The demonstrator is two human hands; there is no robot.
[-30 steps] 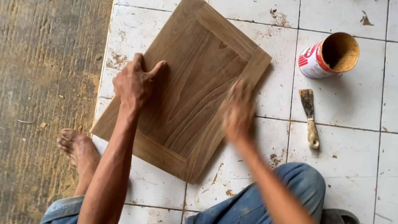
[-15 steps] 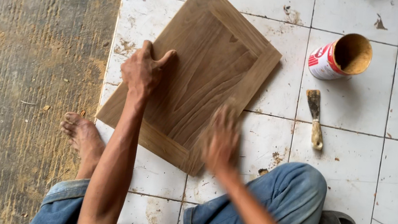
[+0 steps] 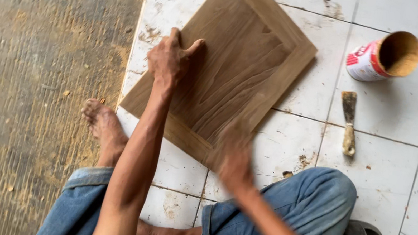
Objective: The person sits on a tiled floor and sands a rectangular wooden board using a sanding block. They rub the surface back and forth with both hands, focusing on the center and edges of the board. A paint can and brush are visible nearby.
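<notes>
Here, wooden panel under both hands.

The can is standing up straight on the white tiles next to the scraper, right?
Not quite. The can is lying on its side on the white tiles, its open mouth facing sideways, as the head view shows. It is next to the scraper, as you said.

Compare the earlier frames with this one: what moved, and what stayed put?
The right hand, motion-blurred, slid down the wooden panel to its near edge. Nothing was picked up or released. The left hand stays pressed on the panel; the can and scraper lie unmoved.
</notes>
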